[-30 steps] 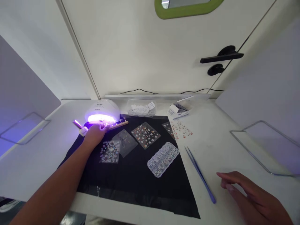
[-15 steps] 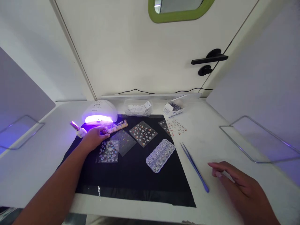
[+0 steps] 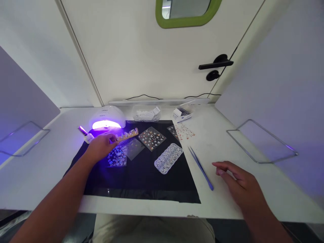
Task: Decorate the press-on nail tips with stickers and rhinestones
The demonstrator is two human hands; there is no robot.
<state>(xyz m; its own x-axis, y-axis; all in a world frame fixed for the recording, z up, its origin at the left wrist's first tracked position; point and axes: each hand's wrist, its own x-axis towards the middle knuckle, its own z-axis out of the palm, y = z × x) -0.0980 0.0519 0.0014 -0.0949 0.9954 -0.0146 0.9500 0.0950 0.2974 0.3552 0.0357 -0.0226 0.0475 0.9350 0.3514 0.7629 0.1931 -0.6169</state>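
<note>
Left hand (image 3: 101, 146) pinching the left end of the narrow, straight, stud-topped tan bar (image 3: 128, 135); long axis runs rightward, slightly away from grip. Right hand (image 3: 239, 182) farther off, empty, loosely spread.

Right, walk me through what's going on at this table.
The person's left hand grips one end of a narrow strip set with small shiny pieces, in front of a lamp glowing purple. The right hand, with nothing visible in it, is beside blue tweezers. Patterned sheets and a clear compartment case lie on the black mat.
</note>
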